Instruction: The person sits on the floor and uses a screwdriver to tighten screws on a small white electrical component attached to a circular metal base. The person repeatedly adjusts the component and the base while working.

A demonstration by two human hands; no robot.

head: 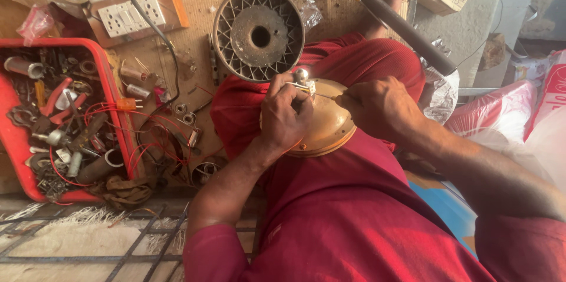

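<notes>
A tan round metal cover [329,130] rests on my lap over red trousers. My left hand [285,118] grips its near rim and pinches a small metal fitting with a shiny knob [302,76] at the top of the cover. My right hand [380,107] is closed around a thin tool whose tip meets that fitting; the tool's handle is hidden in my fist. Just beyond the cover lies a grey round ribbed motor housing [258,33] with a central hole.
A red tray [112,102] full of tools, pliers and metal parts sits at the left. Switch sockets [131,15] on a wooden board, loose wires and bearings lie on the floor. A dark pipe [407,29] leans at upper right. Plastic bags [513,117] are at the right.
</notes>
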